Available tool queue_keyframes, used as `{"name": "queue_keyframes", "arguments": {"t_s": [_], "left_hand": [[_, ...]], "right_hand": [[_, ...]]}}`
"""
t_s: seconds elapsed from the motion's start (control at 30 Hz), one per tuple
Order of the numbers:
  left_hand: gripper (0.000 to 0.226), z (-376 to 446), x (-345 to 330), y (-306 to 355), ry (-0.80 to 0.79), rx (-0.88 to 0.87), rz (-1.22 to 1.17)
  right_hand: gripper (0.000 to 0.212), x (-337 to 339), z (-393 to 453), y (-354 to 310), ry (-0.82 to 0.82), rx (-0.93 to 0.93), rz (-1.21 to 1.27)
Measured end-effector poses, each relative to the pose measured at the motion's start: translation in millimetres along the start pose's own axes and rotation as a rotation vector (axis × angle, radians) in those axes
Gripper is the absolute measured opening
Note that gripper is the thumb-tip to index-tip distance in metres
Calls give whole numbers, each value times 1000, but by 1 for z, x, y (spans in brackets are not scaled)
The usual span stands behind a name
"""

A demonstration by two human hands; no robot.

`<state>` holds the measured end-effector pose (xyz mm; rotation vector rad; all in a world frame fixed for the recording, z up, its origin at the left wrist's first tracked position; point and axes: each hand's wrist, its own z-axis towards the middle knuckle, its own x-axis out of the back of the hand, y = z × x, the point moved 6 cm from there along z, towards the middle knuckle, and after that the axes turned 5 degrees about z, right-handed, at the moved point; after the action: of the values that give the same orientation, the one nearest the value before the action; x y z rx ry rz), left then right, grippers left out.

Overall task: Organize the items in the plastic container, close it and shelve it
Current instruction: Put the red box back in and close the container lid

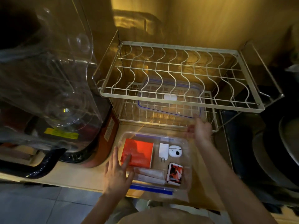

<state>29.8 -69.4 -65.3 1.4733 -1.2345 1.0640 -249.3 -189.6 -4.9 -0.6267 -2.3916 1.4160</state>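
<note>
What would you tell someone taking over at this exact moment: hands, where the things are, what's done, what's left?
Left hand: open, fingers spread on the near-left corner of the plastic container.
Right hand: reaching to the lid on the rack's lower shelf; grip unclear.
Container sits open on the counter. Inside: red box, white charger, earbud case, printed packet, white pieces along the near side.
Done: items laid in.
Left: fetch lid, close, shelve.

The clear plastic container sits open on the desk — red box, white charger, earbud case and card packet inside. Its blue-edged lid lies on the rack's lower shelf.
</note>
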Motion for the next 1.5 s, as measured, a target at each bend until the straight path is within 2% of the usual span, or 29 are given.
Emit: {"name": "queue_keyframes", "arguments": {"t_s": [0.1, 0.2, 0.3, 0.5, 0.6, 0.77, 0.83, 1.0, 1.1, 1.17, 1.23, 1.3, 1.33, 1.4, 1.5], "left_hand": [[56, 2, 1, 2, -11, 3, 31], [57, 2, 2, 2, -41, 20, 53], [69, 1, 1, 2, -92, 67, 31], [76, 1, 1, 6, -89, 68, 1], [87, -2, 1, 8, -96, 41, -8], [92, -4, 3, 8, -160, 23, -18], [89, -4, 2, 6, -195, 11, -20], [62, -3, 11, 2, -235, -22, -59], [52, -3, 30, -4, -112, -43, -285], [39, -3, 41, -12, -38, 31, -509], [31, -6, 43, -18, -163, 220, -859], [47, -12, 39, -17, -382, 415, -1193], [57, -14, 38, -14, -495, 459, -1318], [73, -16, 42, -7, -676, 464, -1520], [70, -12, 64, -2, -811, 339, -1807]], "right_hand": [[25, 8, 11, -5, 35, -89, 51], [17, 4, 18, -3, -41, -180, 57], [12, 0, 22, 3, -94, -277, 181], [17, 1, 28, 0, -83, -333, 388], [17, 4, 20, 2, -68, -329, 356], [19, 19, -10, 2, -59, -254, 321], [20, 23, -29, 5, -89, -253, 308], [26, 45, -66, 33, -93, -295, 311], [27, 65, -86, 57, -83, -304, 258], [26, 77, -97, 68, -91, -276, 231], [29, 85, -105, 74, -100, -222, 241], [30, 88, -112, 72, -124, -154, 291], [30, 87, -114, 67, -134, -123, 314], [30, 83, -118, 55, -159, -65, 352], [26, 79, -120, 33, -208, 35, 312]]}}
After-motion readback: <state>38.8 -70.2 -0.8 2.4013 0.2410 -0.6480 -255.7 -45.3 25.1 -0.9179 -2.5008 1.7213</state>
